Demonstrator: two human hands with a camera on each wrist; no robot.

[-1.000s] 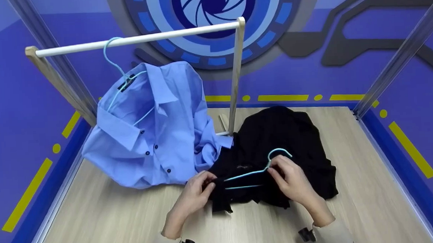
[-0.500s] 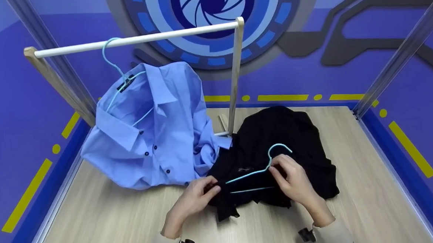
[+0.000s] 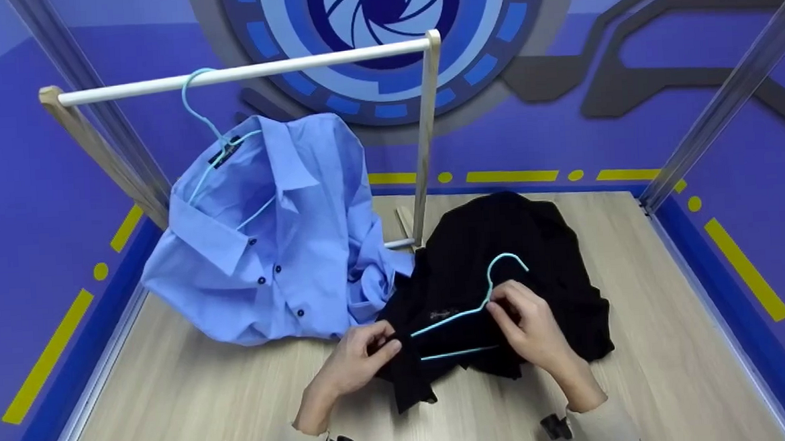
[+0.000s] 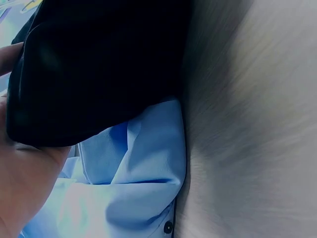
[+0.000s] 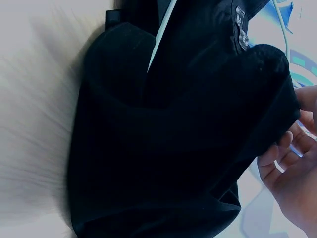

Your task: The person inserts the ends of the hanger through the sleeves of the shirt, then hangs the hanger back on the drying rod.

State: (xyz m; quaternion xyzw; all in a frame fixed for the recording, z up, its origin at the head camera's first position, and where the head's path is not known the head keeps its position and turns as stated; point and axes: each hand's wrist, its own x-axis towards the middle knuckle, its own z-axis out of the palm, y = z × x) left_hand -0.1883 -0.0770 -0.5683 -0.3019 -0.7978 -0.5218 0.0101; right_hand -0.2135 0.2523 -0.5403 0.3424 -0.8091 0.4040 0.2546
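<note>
A black collared shirt (image 3: 507, 234) lies bunched on the table, with a thin light-blue hanger (image 3: 446, 321) partly inside its neck opening. My left hand (image 3: 349, 364) pinches the shirt's collar edge at the hanger's left end, which the black cloth hides. At the base of the hook, my right hand (image 3: 529, 324) pinches the hanger; its hook stands free above the fingers. In the right wrist view, a fold of black cloth (image 5: 173, 148) lies against the right fingers (image 5: 270, 158), and a label (image 5: 241, 29) shows inside the neck. The hanger's right end is hidden.
A blue shirt (image 3: 326, 244) on another light-blue hanger (image 3: 195, 110) hangs at the left from the white bar (image 3: 330, 61) of a wooden-legged rack. Its lower part reaches the wooden table (image 3: 240, 396) beside the black shirt. Purple walls (image 3: 496, 148) stand behind and at both sides.
The left hand has shifted slightly right and down with the collar edge, and a black flap beneath it hangs lower. The hanger's hook has risen slightly, and its lower bar shows further down.
</note>
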